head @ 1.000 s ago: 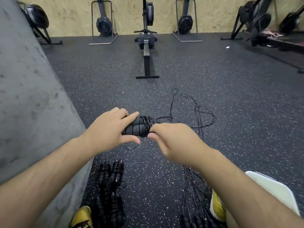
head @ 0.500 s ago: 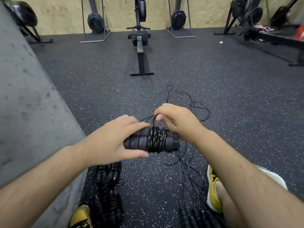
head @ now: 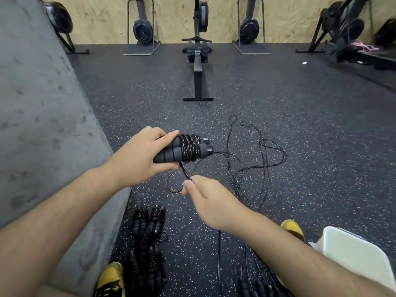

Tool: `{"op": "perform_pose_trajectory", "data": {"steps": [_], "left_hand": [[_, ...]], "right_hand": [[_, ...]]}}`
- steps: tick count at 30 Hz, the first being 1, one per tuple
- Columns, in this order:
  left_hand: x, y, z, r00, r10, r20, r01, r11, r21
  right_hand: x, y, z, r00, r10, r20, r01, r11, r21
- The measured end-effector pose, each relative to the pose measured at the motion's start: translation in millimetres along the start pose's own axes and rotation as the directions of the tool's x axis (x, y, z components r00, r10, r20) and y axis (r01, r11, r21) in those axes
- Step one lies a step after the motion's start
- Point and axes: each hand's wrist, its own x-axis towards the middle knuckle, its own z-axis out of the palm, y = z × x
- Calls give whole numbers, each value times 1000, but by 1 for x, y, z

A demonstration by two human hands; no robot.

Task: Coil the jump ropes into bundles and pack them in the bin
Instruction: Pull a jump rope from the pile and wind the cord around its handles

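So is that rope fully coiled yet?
Only partly: rope turns wrap the handles in the left hand, the right hand pinches a free strand, with more loose on the floor.

This is a gym: a speckled black rubber floor (head: 300, 125), a rowing machine (head: 198, 67) laid flat in the middle, more rowers (head: 142, 28) stood on end against a plywood wall (head: 102, 18), and jump ropes (head: 257, 159) strewn about.

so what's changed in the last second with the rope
The right hand, pinching the thin black cord, swung from over the paired black foam handles down below them, toward the person. The left hand kept its grip on the handles; the coiled black bundles stayed put.
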Motion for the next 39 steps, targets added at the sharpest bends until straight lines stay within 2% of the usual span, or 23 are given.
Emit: {"op": "perform_pose_trajectory", "data": {"steps": [3,6,8,10,11,13,18,21,23,24,25,26,27,28,30,31,33,39], "left_hand": [[-1,-3,6,998,55,4,-56,997,46],[-1,1,9,997,77,9,-78,996,51],[-1,4,11,995,96,35,-98,994,45],[-3,9,13,986,139,97,-142,989,31],[-4,12,14,978,163,129,-167,986,18],[-5,22,15,962,206,176,-206,978,-23],[-8,55,3,939,313,139,-285,939,-190],[-12,75,-8,941,324,93,-292,923,-251],[-17,86,-13,963,262,57,-229,915,-333],[-19,90,-14,975,219,34,-190,906,-378],[-21,92,-14,984,176,17,-154,898,-413],[-21,92,-15,990,139,4,-124,896,-426],[-19,90,-14,994,109,-7,-102,904,-416],[-17,87,-13,996,84,-16,-83,917,-390],[-13,79,-9,999,40,-15,-42,937,-346],[-11,74,-6,1000,18,-5,-18,944,-328],[-9,63,-1,999,-21,27,28,960,-278],[-6,41,7,996,-10,86,17,996,-84]], "right_hand": [[-2,-3,-7,999,-37,-18,37,999,-30],[-5,-7,-22,984,-157,-85,140,975,-173],[-5,-6,-33,970,-233,-75,189,907,-375],[-3,-4,-44,945,-319,-73,226,796,-562],[-1,-1,-50,924,-374,-76,251,745,-618],[2,4,-61,906,-415,-82,267,711,-651],[16,32,-83,879,-447,-165,266,747,-610],[20,42,-88,916,-352,-192,187,799,-571],[18,35,-94,968,-199,-150,132,919,-371],[17,33,-92,995,-75,-67,62,983,-176],[15,28,-83,998,67,-10,-66,996,56],[10,23,-76,988,143,-53,-134,980,147],[1,11,-66,987,145,-62,-139,986,94],[2,18,-53,992,1,-129,-6,999,-40],[9,20,-22,999,31,-42,-32,999,-8],[15,20,-13,995,-22,-102,17,999,-47],[15,15,1,999,1,-54,-6,997,-81],[10,17,5,1000,6,11,-5,990,-138]]}}
